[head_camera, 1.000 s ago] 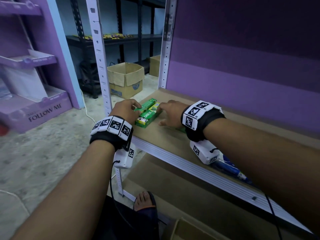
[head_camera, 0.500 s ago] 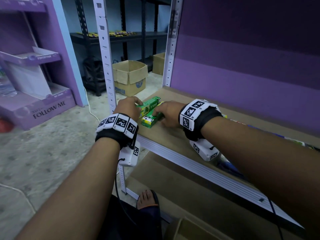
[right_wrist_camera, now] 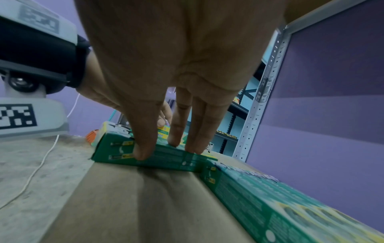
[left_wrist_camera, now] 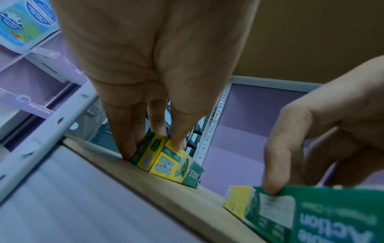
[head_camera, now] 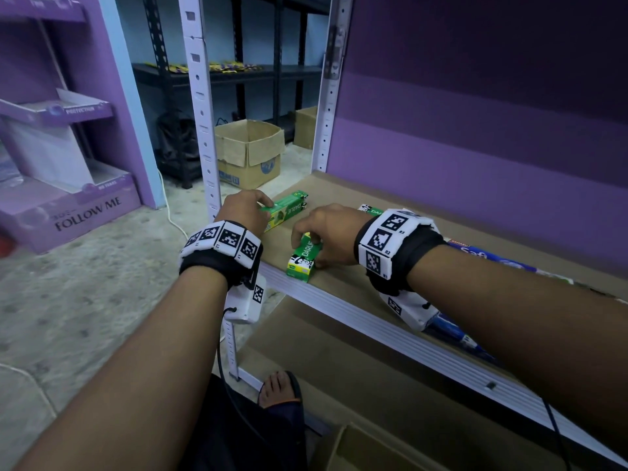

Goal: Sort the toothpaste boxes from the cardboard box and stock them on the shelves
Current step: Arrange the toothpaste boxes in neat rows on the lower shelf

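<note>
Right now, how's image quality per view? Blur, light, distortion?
Head: dim, bluish, sharp at both hands, the left hand and right hand; wide-angle bending of the shelf edge. Left wrist: near box blurred, far box readable. Right wrist: box print soft, shadow beneath the palm.

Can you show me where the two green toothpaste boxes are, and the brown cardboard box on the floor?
Left green box (head_camera: 287,209), head view, on its green top face.
Right green box (head_camera: 303,258), head view, on its top near the front end.
Cardboard box (head_camera: 249,163), head view, on its front wall.
</note>
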